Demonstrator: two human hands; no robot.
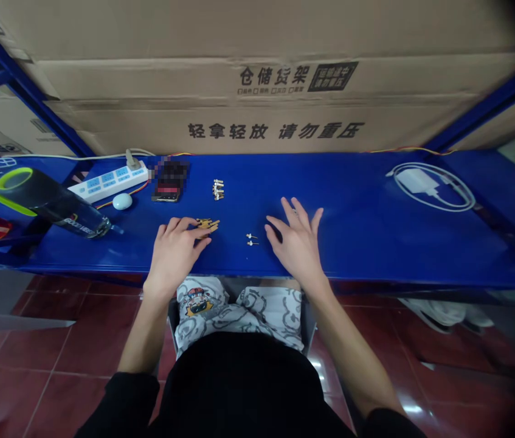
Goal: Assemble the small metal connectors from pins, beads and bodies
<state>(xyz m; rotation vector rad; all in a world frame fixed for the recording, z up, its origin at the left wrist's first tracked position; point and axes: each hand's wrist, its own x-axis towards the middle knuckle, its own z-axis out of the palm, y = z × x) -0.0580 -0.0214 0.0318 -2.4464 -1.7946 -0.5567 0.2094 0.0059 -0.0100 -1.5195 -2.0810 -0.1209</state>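
Observation:
My left hand [172,255] rests on the blue table, its index finger touching a small pile of thin brass-coloured pins [207,224]. A gap shows between its thumb and index finger, and I see nothing gripped there. My right hand [300,246] is open with fingers spread, just right of two small white-and-metal pieces with thin pins [251,236]. These two lie one in front of the other, apart from both hands. Farther back, a group of several similar white-and-brass pieces [217,190] lies in a short column.
A dark bottle [61,204] lies at the left, near a white power strip [111,182], a pale oval object [123,201] and a phone [170,182]. A white charger with coiled cable [421,182] lies at the right. A cardboard box [148,109] stands behind the table.

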